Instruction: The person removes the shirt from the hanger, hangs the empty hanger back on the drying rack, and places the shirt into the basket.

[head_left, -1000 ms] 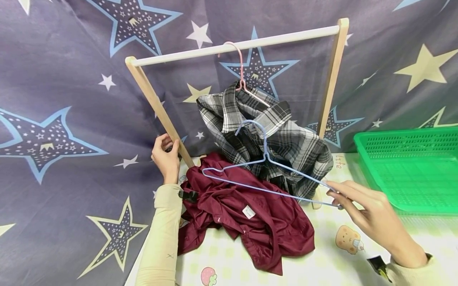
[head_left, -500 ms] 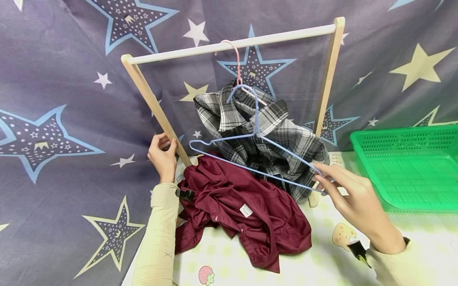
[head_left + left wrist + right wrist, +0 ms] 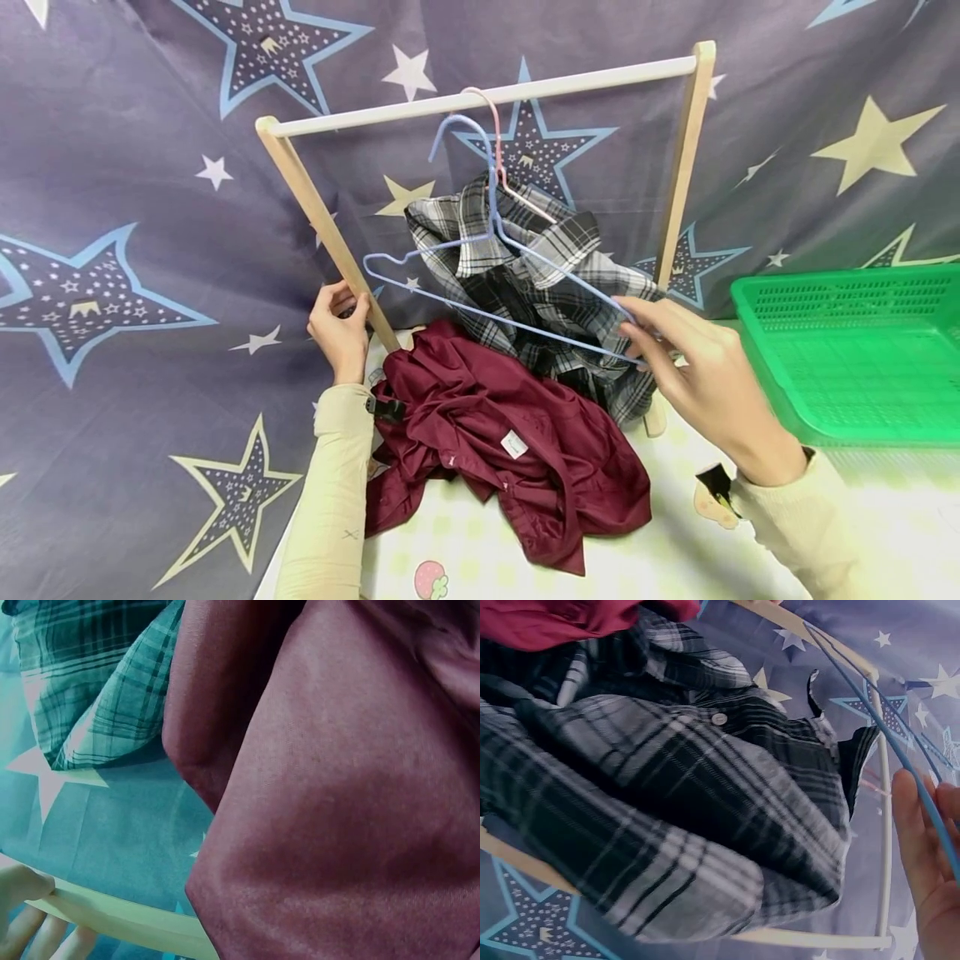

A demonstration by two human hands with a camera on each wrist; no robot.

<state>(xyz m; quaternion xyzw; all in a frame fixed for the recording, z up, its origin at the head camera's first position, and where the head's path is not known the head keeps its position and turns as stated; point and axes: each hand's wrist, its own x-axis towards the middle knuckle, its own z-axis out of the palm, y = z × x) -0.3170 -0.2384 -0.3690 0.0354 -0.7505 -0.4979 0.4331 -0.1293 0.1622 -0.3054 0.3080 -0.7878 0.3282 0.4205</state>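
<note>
My right hand [image 3: 701, 379] pinches the right end of a light blue clothes hanger [image 3: 525, 327], fingers above and thumb below. The hanger carries no garment and hangs in the air, its hook up just below the rack's white rail. With my left hand [image 3: 339, 325] I grip the wooden left post [image 3: 322, 217] of the clothes rack near its foot. Behind the blue hanger, a black and grey plaid shirt [image 3: 600, 275] hangs from a pink hanger [image 3: 497, 125] on the rail. A maroon shirt [image 3: 480, 417] lies crumpled on the table in front.
A green plastic basket [image 3: 750, 358] stands on the table at the right. The rack's right post [image 3: 684, 167] rises behind the plaid shirt. A dark cloth backdrop with stars [image 3: 150, 358] is behind and left. The table has a pale checked cover [image 3: 480, 550].
My right hand has moved up and left with the blue hanger, whose hook rose from the plaid shirt's front to just below the rail. The left hand stays on the post.
</note>
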